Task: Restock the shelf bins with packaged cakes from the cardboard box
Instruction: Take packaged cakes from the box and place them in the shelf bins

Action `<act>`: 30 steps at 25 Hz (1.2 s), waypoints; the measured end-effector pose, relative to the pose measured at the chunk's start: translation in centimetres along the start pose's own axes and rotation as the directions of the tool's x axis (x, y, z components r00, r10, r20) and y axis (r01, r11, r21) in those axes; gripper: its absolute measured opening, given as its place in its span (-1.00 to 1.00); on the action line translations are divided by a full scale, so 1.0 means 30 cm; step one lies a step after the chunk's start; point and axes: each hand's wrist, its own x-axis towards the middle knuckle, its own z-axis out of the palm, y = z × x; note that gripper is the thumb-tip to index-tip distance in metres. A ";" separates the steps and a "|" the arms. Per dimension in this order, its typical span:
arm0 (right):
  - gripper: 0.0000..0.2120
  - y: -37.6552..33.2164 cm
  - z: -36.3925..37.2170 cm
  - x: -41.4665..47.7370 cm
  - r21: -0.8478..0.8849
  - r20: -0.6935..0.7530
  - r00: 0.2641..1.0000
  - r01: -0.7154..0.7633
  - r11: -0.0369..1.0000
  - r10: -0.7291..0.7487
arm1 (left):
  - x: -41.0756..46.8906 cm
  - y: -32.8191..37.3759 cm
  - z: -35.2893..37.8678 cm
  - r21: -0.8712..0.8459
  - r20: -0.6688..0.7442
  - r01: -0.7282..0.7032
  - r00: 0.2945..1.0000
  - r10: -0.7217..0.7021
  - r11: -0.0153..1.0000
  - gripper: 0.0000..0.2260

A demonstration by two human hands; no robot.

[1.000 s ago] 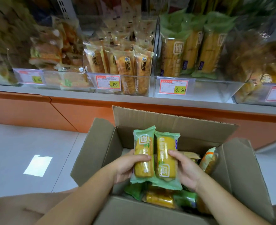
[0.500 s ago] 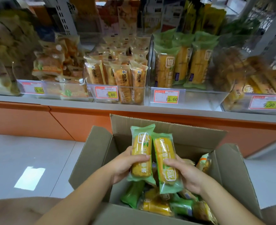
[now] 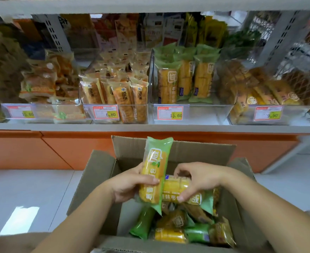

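- I see my left hand (image 3: 130,185) wrapped around an upright packaged cake (image 3: 155,172), green wrapper with a yellow cake inside. My thumb crosses its front and my fingers (image 3: 138,168) curl behind it, so the pack sits clamped between them.
- My right hand (image 3: 196,179) grips a second packaged cake (image 3: 179,189) lying crosswise, just right of the first and touching it. The fingers arch over its top edge and the thumb presses its lower front.
- Both packs are held above the open cardboard box (image 3: 97,179), near its middle.
- More green and yellow packs (image 3: 170,234) lie loose in the box bottom, toward its near edge.
- On the shelf (image 3: 150,127) beyond the box, the clear bin (image 3: 201,114) tagged 15.60 holds matching cakes standing at its back, its front part bare.
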 end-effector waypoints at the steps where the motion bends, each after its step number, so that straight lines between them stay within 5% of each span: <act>1: -0.44 -0.002 0.000 0.009 -0.006 -0.004 1.000 0.007 1.000 -0.007 | 0.009 -0.007 0.021 0.037 -0.025 0.014 1.000 -0.013 0.999 -0.34; 3: -0.48 0.016 0.001 0.002 0.152 -0.016 1.000 -0.015 0.988 0.017 | 0.019 -0.018 0.036 0.075 -0.061 0.018 0.998 -0.013 0.997 -0.30; 5: -0.52 0.043 0.013 -0.024 0.524 -0.152 0.983 -0.009 0.852 0.104 | 0.021 -0.019 0.022 0.076 -0.101 -0.009 0.995 0.017 0.997 -0.25; 6: -0.50 0.064 0.030 -0.034 0.735 -0.218 0.954 0.023 0.677 0.204 | 0.020 -0.019 0.014 0.044 -0.141 -0.028 0.989 0.034 0.999 -0.25; 7: -0.44 0.072 0.050 -0.043 0.923 -0.206 0.934 0.085 0.376 0.294 | 0.020 -0.021 0.011 -0.012 -0.186 -0.054 0.981 0.051 0.998 -0.29; 9: -0.22 0.077 0.119 -0.040 0.946 -0.129 0.959 0.195 -0.258 0.253 | 0.025 -0.032 0.011 -0.139 -0.275 -0.123 0.958 0.081 0.983 -0.38; 10: -0.15 0.057 0.165 -0.030 0.901 -0.121 0.976 0.185 -0.393 0.183 | 0.028 -0.039 0.013 -0.182 -0.311 -0.153 0.946 0.091 0.971 -0.40; 12: -0.26 -0.014 0.240 -0.006 0.930 -0.120 0.984 0.157 -0.332 0.129 | 0.034 -0.055 0.022 -0.207 -0.335 -0.183 0.936 0.106 0.961 -0.39; 14: -0.41 -0.057 0.280 0.021 0.956 -0.137 0.952 0.200 -0.216 0.275 | 0.033 -0.066 0.045 -0.155 -0.292 -0.162 0.950 0.112 0.975 -0.38; 17: -0.39 -0.074 0.281 0.010 0.931 -0.207 0.900 0.302 -0.205 0.385 | 0.010 -0.058 0.077 -0.042 -0.205 -0.074 0.977 0.064 0.996 -0.36; 21: -0.49 -0.110 0.187 -0.100 0.893 -0.448 0.754 0.407 0.195 0.481 | -0.059 0.076 0.083 0.310 -0.204 -0.086 0.967 0.155 0.947 -0.29; 26: -0.59 -0.193 -0.197 -0.209 0.591 -0.787 0.548 0.538 0.601 0.284 | -0.135 0.341 0.094 0.619 -0.274 -0.230 0.832 0.481 0.751 -0.49; 30: -0.56 -0.147 -0.534 -0.125 0.402 -0.880 0.445 0.509 0.761 0.167 | -0.103 0.467 0.085 0.666 -0.328 -0.317 0.690 0.646 0.676 -0.50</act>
